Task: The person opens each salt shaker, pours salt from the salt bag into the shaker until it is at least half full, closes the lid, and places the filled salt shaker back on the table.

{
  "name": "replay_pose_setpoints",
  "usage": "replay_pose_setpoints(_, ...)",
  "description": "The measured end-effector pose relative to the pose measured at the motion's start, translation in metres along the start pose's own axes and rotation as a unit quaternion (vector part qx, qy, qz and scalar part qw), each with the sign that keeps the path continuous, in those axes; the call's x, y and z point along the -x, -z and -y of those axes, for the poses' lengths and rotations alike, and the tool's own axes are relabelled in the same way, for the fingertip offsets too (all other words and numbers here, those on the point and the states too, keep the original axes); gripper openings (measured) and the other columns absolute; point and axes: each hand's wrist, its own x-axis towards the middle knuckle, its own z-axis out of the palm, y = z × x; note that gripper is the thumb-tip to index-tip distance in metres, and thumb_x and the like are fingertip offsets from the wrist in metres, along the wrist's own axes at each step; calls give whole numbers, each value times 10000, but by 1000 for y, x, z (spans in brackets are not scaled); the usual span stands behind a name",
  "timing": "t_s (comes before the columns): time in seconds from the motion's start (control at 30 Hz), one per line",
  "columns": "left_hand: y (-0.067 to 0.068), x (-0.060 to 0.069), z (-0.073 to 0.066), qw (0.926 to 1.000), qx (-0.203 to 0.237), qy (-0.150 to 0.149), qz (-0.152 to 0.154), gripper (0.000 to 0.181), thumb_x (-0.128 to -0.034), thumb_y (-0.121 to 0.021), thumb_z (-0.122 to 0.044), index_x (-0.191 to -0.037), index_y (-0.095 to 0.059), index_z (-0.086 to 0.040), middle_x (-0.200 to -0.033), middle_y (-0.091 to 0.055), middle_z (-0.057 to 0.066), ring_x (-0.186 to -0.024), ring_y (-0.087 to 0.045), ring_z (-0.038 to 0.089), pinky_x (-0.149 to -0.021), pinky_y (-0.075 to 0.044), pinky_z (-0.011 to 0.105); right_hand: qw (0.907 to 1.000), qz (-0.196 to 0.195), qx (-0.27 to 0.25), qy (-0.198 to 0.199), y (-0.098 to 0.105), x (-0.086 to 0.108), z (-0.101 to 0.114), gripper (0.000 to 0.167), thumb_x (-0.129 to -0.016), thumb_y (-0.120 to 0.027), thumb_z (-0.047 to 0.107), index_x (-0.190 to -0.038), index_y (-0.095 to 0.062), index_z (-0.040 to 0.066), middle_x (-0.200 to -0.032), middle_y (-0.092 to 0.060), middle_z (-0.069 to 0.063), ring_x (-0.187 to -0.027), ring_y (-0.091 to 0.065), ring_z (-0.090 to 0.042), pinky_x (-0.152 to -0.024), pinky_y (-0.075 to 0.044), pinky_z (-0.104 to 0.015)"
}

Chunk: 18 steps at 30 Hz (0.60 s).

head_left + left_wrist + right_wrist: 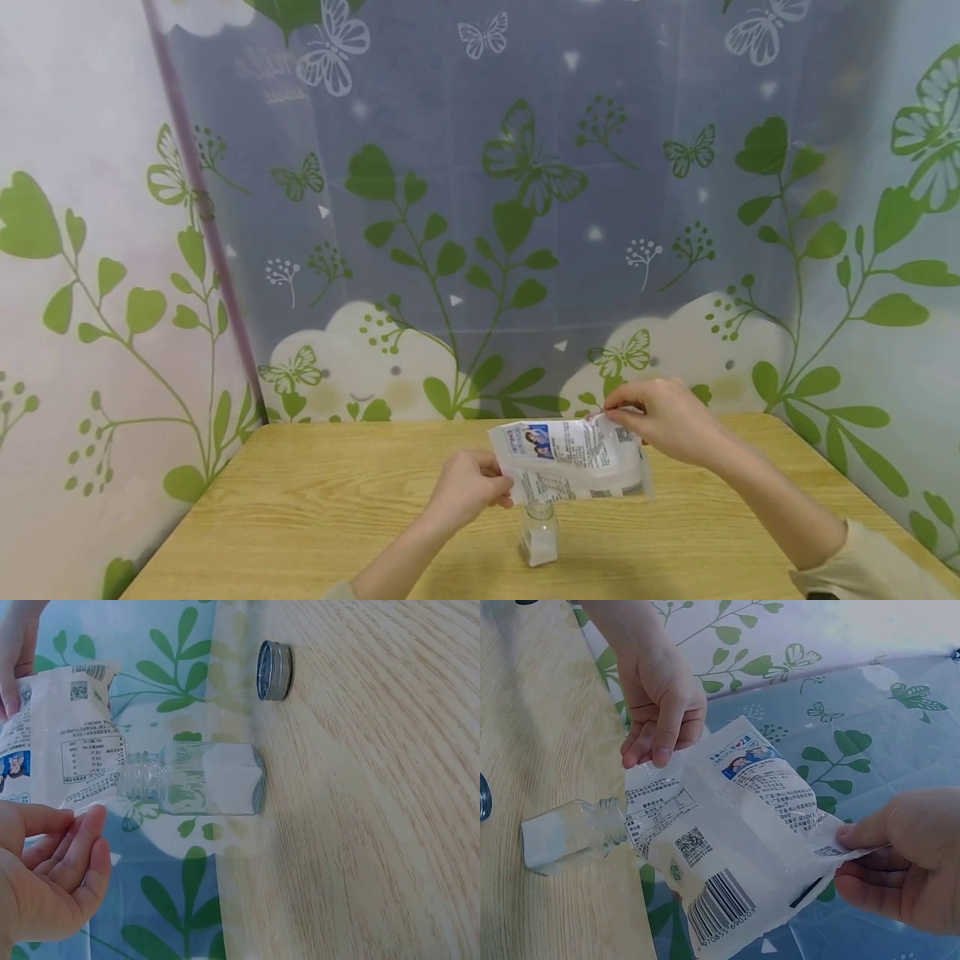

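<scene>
A white printed plastic bag [573, 450] is held tilted over a small clear glass jar [540, 533]. My left hand [467, 490] pinches the bag's edge near the jar mouth, thumb against fingers. At the opposite end, my right hand [675, 423] grips a bag corner, seen close up in the right wrist view. The jar stands upright on the table, and white powder or grains [231, 780] fill its lower part. In the left wrist view the bag's lower edge meets the threaded jar neck [141, 777]; the bag's opening itself is hidden.
A silver screw lid [276, 671] lies on the wooden table [315, 500] close to the jar. Behind and beside the table hang curtains [480, 250] printed with leaves and butterflies.
</scene>
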Motion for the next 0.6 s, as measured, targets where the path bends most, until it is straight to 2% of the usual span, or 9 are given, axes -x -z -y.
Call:
replay_pose_setpoints(0.27, 0, 0, 1, 10000, -10, -13, -25, 38, -759, -639, 49, -780, -650, 79, -675, -653, 109, -553, -637, 194, -600, -540, 331, 10000, -13, -20, 9, 0, 0, 0, 92, -850, -635, 43, -923, -692, 42, -888, -675, -80, -704, -614, -127, -508, -478, -194)
replay_pose_setpoints(0.6, 0, 1, -1, 10000, -16, 11, -12, 39, -763, -641, 40, -787, -656, 68, -686, -656, 107, -558, -637, 203, -600, -537, 314, 10000, -20, -31, -1, 1, 0, 1, 91, -849, -638, 53, -921, -693, 46, -890, -676, -77, -738, -631, -157, -526, -481, -185)
